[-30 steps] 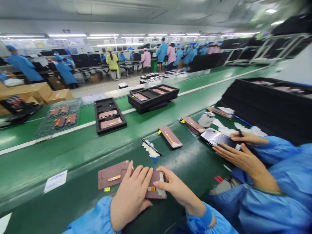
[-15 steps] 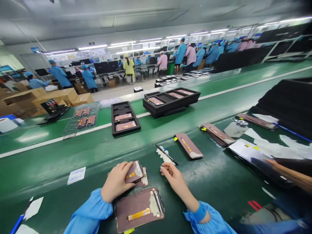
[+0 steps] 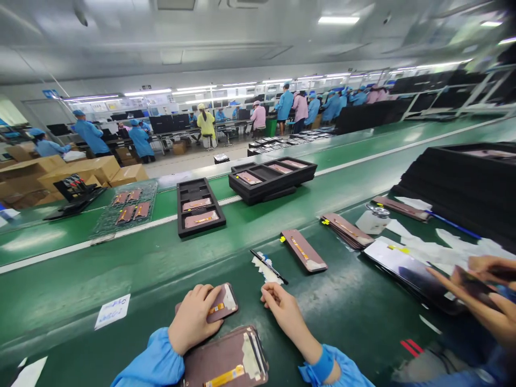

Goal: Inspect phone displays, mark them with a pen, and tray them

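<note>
My left hand (image 3: 196,317) is wrapped over a brown phone display panel (image 3: 226,303) with an orange flex cable, low on the green bench. The fingers cover much of the panel. Just below it lies a stack of similar panels (image 3: 226,355), partly cut off by the lower edge of the view. To the right, my right hand (image 3: 282,306) has its fingertips pinched together above the bench; whatever may be between them is too small to make out. A black pen (image 3: 269,267) rests on white paper scraps beyond those fingers.
Another panel stack (image 3: 304,251) and a farther one (image 3: 347,230) lie to the right. Black foam trays (image 3: 201,207) stand on the conveyor. At right are a metal-topped bottle (image 3: 373,217) and a co-worker's hands (image 3: 479,295). A handwritten paper label (image 3: 113,312) lies left.
The lower panel that stuck out beneath the one in my left hand no longer shows; their edges look lined up. My view has tilted up and right. The co-worker's hands now show a dark panel.
</note>
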### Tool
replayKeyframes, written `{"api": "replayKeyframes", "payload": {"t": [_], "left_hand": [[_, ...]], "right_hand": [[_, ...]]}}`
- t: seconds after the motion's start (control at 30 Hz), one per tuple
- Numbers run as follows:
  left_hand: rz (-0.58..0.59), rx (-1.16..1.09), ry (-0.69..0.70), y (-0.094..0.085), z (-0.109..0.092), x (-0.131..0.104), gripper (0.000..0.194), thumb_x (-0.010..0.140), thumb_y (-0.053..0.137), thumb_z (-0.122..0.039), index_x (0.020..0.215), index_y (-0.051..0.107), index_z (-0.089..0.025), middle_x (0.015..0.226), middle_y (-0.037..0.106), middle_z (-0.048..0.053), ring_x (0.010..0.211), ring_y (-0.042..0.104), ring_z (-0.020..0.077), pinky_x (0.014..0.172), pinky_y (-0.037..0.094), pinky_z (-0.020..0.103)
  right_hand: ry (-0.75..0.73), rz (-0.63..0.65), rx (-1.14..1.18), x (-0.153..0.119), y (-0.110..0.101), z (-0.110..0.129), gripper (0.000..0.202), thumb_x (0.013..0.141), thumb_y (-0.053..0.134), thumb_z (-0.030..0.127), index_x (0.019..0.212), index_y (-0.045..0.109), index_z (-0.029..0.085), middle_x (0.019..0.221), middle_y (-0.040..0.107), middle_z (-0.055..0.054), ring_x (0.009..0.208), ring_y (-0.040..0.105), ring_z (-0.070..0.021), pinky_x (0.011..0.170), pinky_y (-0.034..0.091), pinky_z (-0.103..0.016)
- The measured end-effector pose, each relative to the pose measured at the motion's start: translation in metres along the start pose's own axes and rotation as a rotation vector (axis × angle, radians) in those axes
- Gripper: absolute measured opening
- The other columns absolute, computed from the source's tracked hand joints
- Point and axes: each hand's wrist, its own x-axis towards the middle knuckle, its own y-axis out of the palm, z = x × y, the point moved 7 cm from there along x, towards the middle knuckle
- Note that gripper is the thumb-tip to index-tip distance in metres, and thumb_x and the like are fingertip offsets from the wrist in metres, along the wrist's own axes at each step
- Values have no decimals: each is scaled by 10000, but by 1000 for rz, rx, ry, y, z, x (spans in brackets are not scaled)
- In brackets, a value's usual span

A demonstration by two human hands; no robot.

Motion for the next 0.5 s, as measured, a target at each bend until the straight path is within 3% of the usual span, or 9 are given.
{"api": "replayKeyframes", "payload": {"t": [0.17, 0.3, 0.5], "left_hand": [[35, 50, -67, 0, 3, -5, 769, 695, 733, -408, 1379, 443, -212, 1332, 534, 127, 1190, 486, 311, 978, 435, 469], [60, 43, -34, 3, 2, -6, 742, 708, 723, -387, 1367, 452, -179, 1286, 550, 134, 1130, 509, 295, 952, 450, 433], [48, 37, 11, 9, 3, -5, 769, 670, 721, -422, 1370, 447, -260, 1215, 580, 91, 1048, 526, 282, 899, 454, 395]], "right_hand": [[6, 29, -35, -5, -2, -3, 522, 780, 552, 712, 818, 601, 194, 691, 636, -44, 639, 617, -195, 645, 512, -326], [27, 48, -57, -6, -3, -8, 548, 761, 552, 727, 844, 602, 188, 709, 641, -63, 661, 628, -213, 667, 530, -350], [71, 47, -81, -7, -9, -30, 594, 670, 595, 763, 867, 616, 203, 790, 686, -105, 772, 685, -286, 725, 586, -410]]}}
